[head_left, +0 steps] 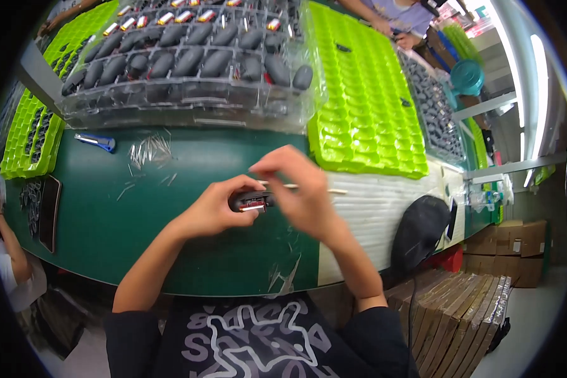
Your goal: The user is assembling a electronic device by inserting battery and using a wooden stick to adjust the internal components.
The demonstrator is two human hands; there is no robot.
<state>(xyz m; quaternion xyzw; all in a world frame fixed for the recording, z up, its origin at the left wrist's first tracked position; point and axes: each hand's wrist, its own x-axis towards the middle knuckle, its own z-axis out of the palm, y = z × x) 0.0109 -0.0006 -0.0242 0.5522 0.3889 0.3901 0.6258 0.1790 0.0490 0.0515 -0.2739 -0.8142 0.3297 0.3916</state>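
My left hand (211, 205) is closed around a small dark rounded casing (238, 200), its fingers and thumb at the casing's left side. Red and silver parts (253, 206) show in the casing's open side. Slightly blurred, my right hand (305, 194) bends over the casing's right end. A thin pale stick (339, 191) runs through its closed fingers, one end over the casing and the other out to the right. The right fingers hide part of the casing, so I cannot tell whether the stick touches it.
Clear plastic trays (189, 104) of similar dark casings are stacked at the back. Beside them lies a bright green moulded tray (365, 107). A blue utility knife (96, 142), thin pins (150, 151), and a black cap-like object (420, 232) rest on the table. Other people work nearby.
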